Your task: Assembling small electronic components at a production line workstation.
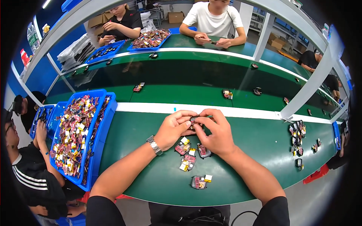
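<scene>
Over the green worktable [139, 162], my left hand [174, 130] and my right hand [217, 132] meet at a small black casing [194, 121]. Fingers and thumbs of both hands pinch it from either side, covering much of it. Just below my hands lie several similar open casings with red circuit boards: one casing [182, 147] near my left wrist, another casing [204, 150] under my right hand, and a third casing [187, 162] closer to me. Nearest the front edge rests a casing [198, 182] with a yellow-and-silver battery [208, 178] beside it.
Blue trays [98, 141] heaped with circuit boards and batteries stand at left. A pile of casings [297, 137] lies at right. Beyond a white rail [196, 109], a green conveyor belt [181, 94] carries scattered casings. Grey posts [301, 98] rise at right. Other people work opposite and at left.
</scene>
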Action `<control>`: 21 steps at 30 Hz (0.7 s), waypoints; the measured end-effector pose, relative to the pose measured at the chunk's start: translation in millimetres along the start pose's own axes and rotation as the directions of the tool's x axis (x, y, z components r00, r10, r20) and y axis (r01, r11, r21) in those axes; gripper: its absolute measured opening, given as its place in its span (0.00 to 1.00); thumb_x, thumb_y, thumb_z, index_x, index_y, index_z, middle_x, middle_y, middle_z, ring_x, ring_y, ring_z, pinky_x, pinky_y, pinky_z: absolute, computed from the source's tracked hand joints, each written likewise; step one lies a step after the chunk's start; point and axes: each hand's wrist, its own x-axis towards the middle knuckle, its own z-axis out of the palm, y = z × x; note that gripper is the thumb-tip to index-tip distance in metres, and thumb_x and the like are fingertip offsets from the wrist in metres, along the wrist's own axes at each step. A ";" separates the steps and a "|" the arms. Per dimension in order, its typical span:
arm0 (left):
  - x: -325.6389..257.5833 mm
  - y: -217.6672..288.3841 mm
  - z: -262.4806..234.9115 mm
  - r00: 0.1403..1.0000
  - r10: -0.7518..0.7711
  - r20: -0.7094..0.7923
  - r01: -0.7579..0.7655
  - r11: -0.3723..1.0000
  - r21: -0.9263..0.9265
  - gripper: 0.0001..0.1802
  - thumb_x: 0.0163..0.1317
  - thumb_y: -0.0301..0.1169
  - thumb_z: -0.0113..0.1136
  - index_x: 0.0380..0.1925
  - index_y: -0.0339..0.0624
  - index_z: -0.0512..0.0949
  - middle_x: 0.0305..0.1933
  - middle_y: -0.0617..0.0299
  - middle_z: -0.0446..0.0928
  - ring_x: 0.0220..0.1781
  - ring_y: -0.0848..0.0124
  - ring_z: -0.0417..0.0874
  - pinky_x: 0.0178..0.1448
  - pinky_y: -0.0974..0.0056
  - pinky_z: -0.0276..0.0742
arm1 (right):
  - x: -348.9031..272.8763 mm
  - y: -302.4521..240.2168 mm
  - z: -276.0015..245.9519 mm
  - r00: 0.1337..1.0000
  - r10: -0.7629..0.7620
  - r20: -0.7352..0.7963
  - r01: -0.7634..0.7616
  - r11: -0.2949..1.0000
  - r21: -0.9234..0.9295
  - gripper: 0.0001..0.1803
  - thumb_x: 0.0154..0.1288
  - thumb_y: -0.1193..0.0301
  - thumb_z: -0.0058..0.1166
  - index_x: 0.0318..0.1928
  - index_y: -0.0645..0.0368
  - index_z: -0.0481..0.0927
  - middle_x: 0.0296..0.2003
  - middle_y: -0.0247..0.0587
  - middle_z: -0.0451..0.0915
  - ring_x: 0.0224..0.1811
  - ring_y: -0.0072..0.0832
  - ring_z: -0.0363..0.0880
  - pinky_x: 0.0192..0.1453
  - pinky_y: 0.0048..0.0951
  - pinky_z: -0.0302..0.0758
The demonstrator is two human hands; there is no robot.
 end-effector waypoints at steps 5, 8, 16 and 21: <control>-0.9 -2.1 -1.7 1.000 -0.003 -0.006 0.003 1.000 -0.007 0.16 0.72 0.22 0.47 0.59 0.35 0.69 0.57 0.54 0.77 0.56 0.69 0.81 0.58 0.64 0.83 | -1.5 -2.4 2.8 1.000 -0.020 0.011 0.020 0.998 -0.055 0.11 0.51 0.79 0.65 0.38 0.61 0.83 0.39 0.39 0.77 0.40 0.34 0.78 0.40 0.31 0.80; 0.1 -1.2 -0.8 1.000 -0.012 -0.008 0.012 1.000 0.000 0.16 0.72 0.22 0.47 0.58 0.34 0.69 0.56 0.54 0.77 0.56 0.69 0.81 0.58 0.64 0.83 | -2.0 -0.9 3.6 0.999 -0.041 0.002 0.041 0.994 -0.099 0.10 0.52 0.79 0.65 0.38 0.61 0.83 0.39 0.39 0.77 0.39 0.34 0.78 0.39 0.31 0.80; 1.4 -3.1 0.7 1.000 0.000 -0.028 0.001 0.999 0.046 0.15 0.72 0.21 0.47 0.58 0.33 0.70 0.56 0.54 0.77 0.56 0.69 0.81 0.58 0.65 0.83 | -3.5 -1.8 5.4 0.998 -0.056 0.007 0.057 0.984 -0.167 0.12 0.49 0.79 0.68 0.37 0.62 0.83 0.39 0.40 0.78 0.38 0.34 0.80 0.37 0.30 0.82; 2.1 -4.1 3.6 0.999 0.013 -0.037 -0.011 0.998 0.059 0.15 0.72 0.21 0.47 0.57 0.33 0.70 0.57 0.54 0.77 0.56 0.70 0.81 0.58 0.65 0.83 | -3.6 0.9 4.5 0.996 -0.088 -0.020 0.082 0.978 -0.190 0.12 0.50 0.78 0.67 0.38 0.61 0.83 0.39 0.40 0.78 0.38 0.33 0.80 0.37 0.30 0.81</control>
